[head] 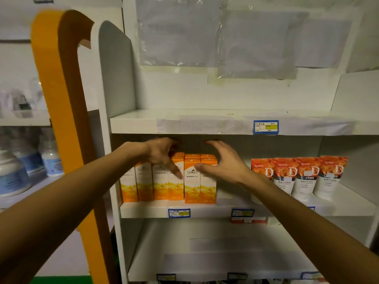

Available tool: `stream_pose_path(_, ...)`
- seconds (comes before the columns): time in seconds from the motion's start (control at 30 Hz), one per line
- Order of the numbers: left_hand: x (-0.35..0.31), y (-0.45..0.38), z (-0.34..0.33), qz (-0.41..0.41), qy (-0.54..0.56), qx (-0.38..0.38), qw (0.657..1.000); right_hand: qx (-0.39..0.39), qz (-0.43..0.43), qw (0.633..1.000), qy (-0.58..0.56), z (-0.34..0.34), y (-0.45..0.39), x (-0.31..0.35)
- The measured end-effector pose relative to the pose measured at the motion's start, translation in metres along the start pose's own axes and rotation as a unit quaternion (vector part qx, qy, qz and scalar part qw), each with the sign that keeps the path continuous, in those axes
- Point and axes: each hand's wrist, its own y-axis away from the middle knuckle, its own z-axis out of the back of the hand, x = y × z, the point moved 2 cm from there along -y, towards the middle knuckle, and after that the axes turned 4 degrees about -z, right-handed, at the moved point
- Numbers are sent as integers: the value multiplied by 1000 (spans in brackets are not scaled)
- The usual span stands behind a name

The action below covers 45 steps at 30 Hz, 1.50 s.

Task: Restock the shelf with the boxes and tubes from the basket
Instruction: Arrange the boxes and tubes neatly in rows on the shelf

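White shelf unit (205,210) with blue price tags (179,213) stuck along the front edges, orange post (67,124) off to the left. Both hands are in at the middle shelf. Left hand (162,153) is curled loosely over the tops of the orange boxes (168,179), thumb pointing down across the front of one, fingers reaching behind so can't really tell if it's gripping. Right hand (221,162) is spread open, thumb touching the front of the rightmost pair of boxes, fingers arched over them. Boxes stand upright in a tight row at the shelf's left end, near the front edge. Tubes (299,177) with rose print stand cap-down toward the right end, well apart from the boxes.
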Motion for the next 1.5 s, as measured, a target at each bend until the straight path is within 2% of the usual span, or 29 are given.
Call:
stream_pose_path(0.13, 8, -2, -4, -8, -47, 12, 999, 29, 69, 982, 173, -7, -16, 31)
stream_pose_path(0.27, 9, -7, -7, -18, -82, -6, 996, 78, 25, 976, 202, -20, -29, 35)
stream_pose_path(0.37, 10, -8, -6, -21, -62, 5, 998, 114, -4, 966, 234, -23, -35, 30)
stream_pose_path(0.7, 7, -1, -1, -29, 10, 23, 999, 153, -17, 972, 180, -23, -37, 32)
stream_pose_path(1.17, 9, -3, -5, -34, -22, 23, 999, 180, -32, 976, 116, -26, -43, 27)
stream_pose_path(1.5, 14, -6, -9, -29, -42, 7, 999, 167, -30, 979, 114, -28, -45, 24)
